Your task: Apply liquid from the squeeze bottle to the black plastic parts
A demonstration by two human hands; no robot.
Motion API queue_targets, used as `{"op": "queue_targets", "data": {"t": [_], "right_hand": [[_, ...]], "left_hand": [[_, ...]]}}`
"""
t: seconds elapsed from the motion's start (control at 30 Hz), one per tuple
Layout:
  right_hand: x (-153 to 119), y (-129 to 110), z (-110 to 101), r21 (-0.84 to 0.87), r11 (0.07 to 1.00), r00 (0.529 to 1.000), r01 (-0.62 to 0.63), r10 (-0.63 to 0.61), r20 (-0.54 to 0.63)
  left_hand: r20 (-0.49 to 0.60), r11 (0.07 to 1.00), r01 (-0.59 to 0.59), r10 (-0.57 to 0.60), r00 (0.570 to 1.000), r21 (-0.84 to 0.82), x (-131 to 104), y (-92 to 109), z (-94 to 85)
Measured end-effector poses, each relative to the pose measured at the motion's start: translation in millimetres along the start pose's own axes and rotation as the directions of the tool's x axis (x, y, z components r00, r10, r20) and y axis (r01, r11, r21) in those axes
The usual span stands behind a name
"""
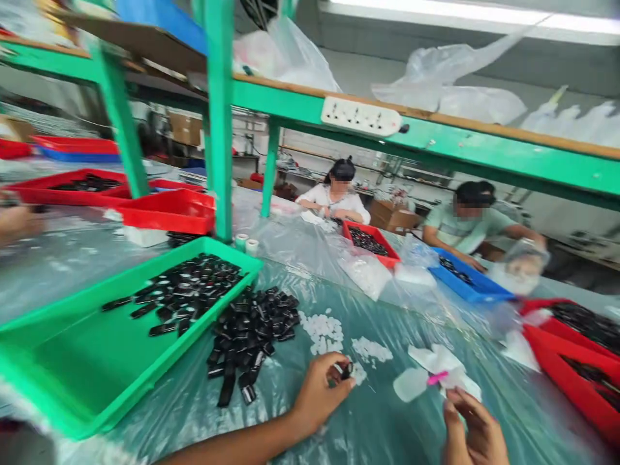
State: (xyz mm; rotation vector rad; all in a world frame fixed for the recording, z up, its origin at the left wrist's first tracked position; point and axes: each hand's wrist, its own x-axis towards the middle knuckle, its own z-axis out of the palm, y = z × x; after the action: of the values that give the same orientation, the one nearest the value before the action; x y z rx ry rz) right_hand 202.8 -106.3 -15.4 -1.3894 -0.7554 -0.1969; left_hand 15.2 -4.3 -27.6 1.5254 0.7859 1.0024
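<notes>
My left hand [322,391] is closed around a small black piece [347,370], held between thumb and fingers just above the table. Small white pieces [323,332] lie in loose clusters beyond it. To its left is a heap of black pieces [254,329], some with silvery ends. My right hand [472,429] has thumb and forefinger drawn together at the edge of some crumpled white paper [438,360]; whatever is between the fingertips is too small to make out. A pink stick-like item [437,378] lies beside a translucent white flat piece [411,385] and the paper.
A large green tray [62,352] with black pieces stands at left. Red trays [547,345] and a blue tray [472,284] line the right side. Two people sit opposite. A green shelf frame [220,123] rises from the table; another person's hand [19,219] shows far left.
</notes>
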Motion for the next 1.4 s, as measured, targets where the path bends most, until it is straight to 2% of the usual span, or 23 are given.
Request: {"op": "queue_targets", "data": {"t": [0.03, 0.1, 0.2, 0.27, 0.5, 0.7, 0.8, 0.93, 1.0, 1.07, 1.13, 1.2, 1.3, 1.4], "right_hand": [[4, 5, -4, 0.016, 0.998, 0.998, -0.060, 0.060, 0.023], [11, 18, -13, -0.029, 0.989, 0.978, -0.148, 0.150, 0.148], [17, 35, -22, -0.172, 0.959, 0.892, -0.225, 0.274, 0.361], [19, 44, -21, -0.220, 0.940, 0.839, -0.261, 0.333, 0.430], [26, 54, -1, -0.177, 0.926, 0.777, -0.335, 0.377, 0.504], [27, 33, 17, 0.008, 0.851, 0.645, -0.524, 0.391, 0.657], [21, 22, 31, 0.133, 0.757, 0.589, -0.639, 0.371, 0.718], [11, 12, 44, 0.245, 0.623, 0.548, -0.743, 0.356, 0.757], [7, 8, 45, 0.281, 0.547, 0.521, -0.789, 0.352, 0.778], [4, 5, 42, 0.309, 0.431, 0.474, -0.848, 0.356, 0.805], [2, 2, 39, 0.332, 0.295, 0.429, -0.896, 0.380, 0.819], [-1, 2, 36, 0.339, 0.224, 0.405, -0.914, 0.434, 0.805], [-5, 4, 35, 0.306, 0.226, 0.380, -0.925, 0.505, 0.775], [-8, 6, 35, 0.247, 0.294, 0.371, -0.924, 0.522, 0.768]], "left_hand": [[0.028, 1.000, 0.007, -0.007, 1.000, -0.006, 0, 1, 0.0], [0.076, 1.000, -0.005, 0.005, 0.997, 0.007, 1, 2, -0.4], [0.114, 0.999, -0.028, 0.024, 0.993, 0.039, 1, 5, -1.0], [0.128, 0.998, -0.030, 0.022, 0.992, 0.062, 1, 7, -1.1], [0.171, 0.994, -0.022, 0.004, 0.985, 0.106, 0, 7, -0.2], [0.206, 0.997, 0.052, -0.064, 0.976, 0.064, 0, 10, -1.9], [0.205, 0.996, 0.084, -0.085, 0.975, 0.015, 2, 12, -2.6], [0.194, 0.993, 0.108, -0.099, 0.976, -0.040, 4, 13, -2.7], [0.177, 0.993, 0.108, -0.100, 0.979, -0.036, 5, 13, -2.4], [0.155, 0.995, 0.096, -0.095, 0.983, -0.002, 4, 14, -2.1], [0.139, 0.997, 0.058, -0.064, 0.988, 0.050, 3, 17, -2.0], [0.135, 0.995, 0.001, -0.014, 0.991, 0.100, 3, 19, -2.4], [0.133, 0.985, -0.065, 0.044, 0.990, 0.159, 3, 21, -3.5], [0.133, 0.976, -0.096, 0.071, 0.989, 0.197, 4, 20, -4.8]]}}
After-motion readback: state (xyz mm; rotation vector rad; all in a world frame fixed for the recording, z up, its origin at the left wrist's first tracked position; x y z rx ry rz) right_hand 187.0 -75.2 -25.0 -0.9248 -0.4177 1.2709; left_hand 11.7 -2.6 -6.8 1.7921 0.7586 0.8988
